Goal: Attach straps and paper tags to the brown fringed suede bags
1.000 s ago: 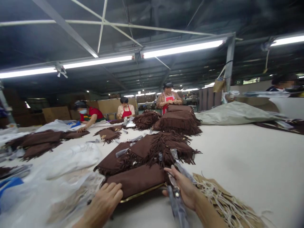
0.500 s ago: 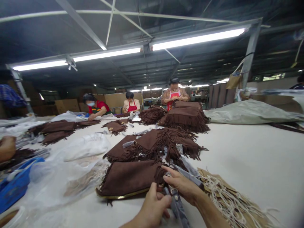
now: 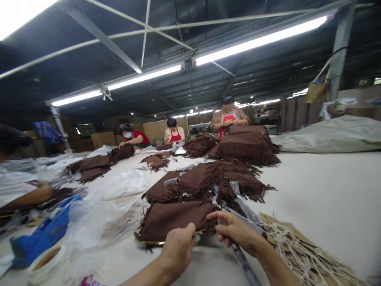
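A dark brown fringed suede bag (image 3: 178,218) lies on the table in front of me, its gold-coloured edge facing me. At its near edge, my left hand (image 3: 180,243) is closed; a small greyish, see-through bit shows at its fingertips, too small to name. By the bag's right end, my right hand (image 3: 238,233) grips a bag strap (image 3: 242,260) wrapped in grey plastic, its index finger stretched toward the fringe. The strap runs down toward the table's near edge. Behind lie more fringed bags (image 3: 193,178), overlapping one another.
Paper tags with white strings (image 3: 291,246) lie at right. At left are clear plastic bags (image 3: 92,222), a blue tape dispenser (image 3: 44,234) and a tape roll (image 3: 47,264). Stacked bags (image 3: 244,145) stand farther back. Several co-workers work around the table, one (image 3: 26,190) close at left.
My left hand has turned over and closed, moving slightly left. My right hand has closed around the strap. The view has swung left, bringing the near co-worker and tape roll further in.
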A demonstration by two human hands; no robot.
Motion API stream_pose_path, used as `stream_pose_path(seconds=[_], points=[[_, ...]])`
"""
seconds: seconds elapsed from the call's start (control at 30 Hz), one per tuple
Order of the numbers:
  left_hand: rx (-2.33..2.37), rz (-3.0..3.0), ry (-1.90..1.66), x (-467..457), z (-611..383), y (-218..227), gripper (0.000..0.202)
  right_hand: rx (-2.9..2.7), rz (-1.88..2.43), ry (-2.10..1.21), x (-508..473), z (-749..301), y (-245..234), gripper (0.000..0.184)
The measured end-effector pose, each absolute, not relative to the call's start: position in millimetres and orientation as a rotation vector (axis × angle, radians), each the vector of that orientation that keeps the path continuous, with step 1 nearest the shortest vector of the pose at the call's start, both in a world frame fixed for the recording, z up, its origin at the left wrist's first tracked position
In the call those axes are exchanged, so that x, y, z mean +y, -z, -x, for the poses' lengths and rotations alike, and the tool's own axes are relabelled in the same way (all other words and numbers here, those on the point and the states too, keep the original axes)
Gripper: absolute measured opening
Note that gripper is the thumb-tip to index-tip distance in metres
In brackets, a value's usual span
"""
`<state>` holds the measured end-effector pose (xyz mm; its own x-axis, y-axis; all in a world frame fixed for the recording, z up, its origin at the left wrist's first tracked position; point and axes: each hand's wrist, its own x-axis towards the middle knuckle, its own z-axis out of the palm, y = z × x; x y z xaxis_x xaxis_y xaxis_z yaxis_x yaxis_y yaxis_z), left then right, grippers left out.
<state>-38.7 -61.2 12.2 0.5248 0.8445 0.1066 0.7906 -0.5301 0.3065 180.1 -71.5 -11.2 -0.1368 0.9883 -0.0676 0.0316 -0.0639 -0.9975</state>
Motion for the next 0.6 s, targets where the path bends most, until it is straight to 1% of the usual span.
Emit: stream_pose_path(seconds=[0.07,0.17,0.33,0.43,0.5,0.53,0.6], points=[[1.503,-2.617,-0.192,-58,71,-24,0.007,-1.296,1.298,-1.374,-73,-185,9,0.047],[1.625,-2.63,-0.075,-53,121,-30,0.009,-1.287,1.359,-1.446,-74,-188,9,0.051],[1.738,-2.589,0.019,-51,184,-16,0.012,-1.335,1.355,-1.507,-75,-184,15,0.052],[1.742,-2.568,0.04,-52,198,-10,0.014,-1.363,1.382,-1.52,-77,-183,12,0.064],[1.793,-2.564,0.111,-53,196,-13,0.02,-1.41,1.459,-1.442,-79,-183,8,0.07],[1.818,-2.585,0.144,-54,193,-15,0.025,-1.443,1.514,-1.369,-81,-184,6,0.068],[1.787,-2.685,0.131,-57,180,-22,0.035,-1.51,1.627,-1.187,-84,-187,2,0.056]])
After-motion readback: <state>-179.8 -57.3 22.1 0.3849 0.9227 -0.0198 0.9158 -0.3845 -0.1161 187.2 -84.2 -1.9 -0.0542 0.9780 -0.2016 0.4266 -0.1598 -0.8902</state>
